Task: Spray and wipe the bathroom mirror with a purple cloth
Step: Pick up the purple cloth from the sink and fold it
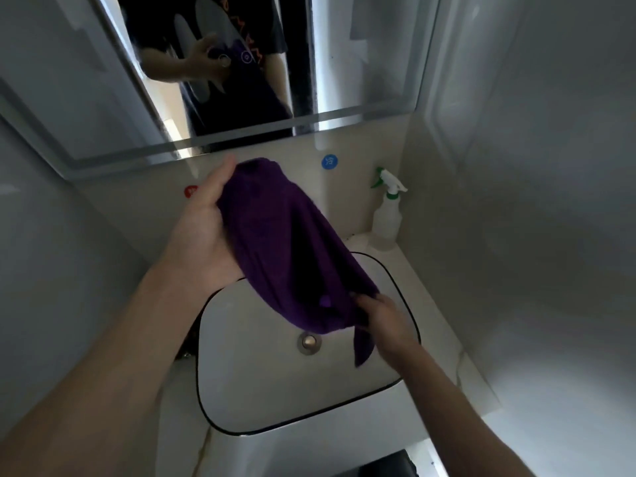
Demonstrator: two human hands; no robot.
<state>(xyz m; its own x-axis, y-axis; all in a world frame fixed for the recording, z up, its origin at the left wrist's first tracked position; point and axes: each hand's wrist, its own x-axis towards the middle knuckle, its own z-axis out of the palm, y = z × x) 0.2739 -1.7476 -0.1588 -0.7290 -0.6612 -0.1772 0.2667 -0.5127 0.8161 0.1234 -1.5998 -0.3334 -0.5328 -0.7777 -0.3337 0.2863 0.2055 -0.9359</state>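
Holding purple cloth (pixel 285 242) over sink (pixel 275 390) — left grip (pixel 203 228) cupping top, right grip (pixel 385 318) pinching tail — spray bottle (pixel 387 215) at back corner

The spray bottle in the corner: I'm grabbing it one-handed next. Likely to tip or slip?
The spray bottle looks like translucent plastic, so probably light and not fragile. Tall, narrow and topped by a trigger head, it could tip if nudged sideways. Its smooth wall may be slippery.
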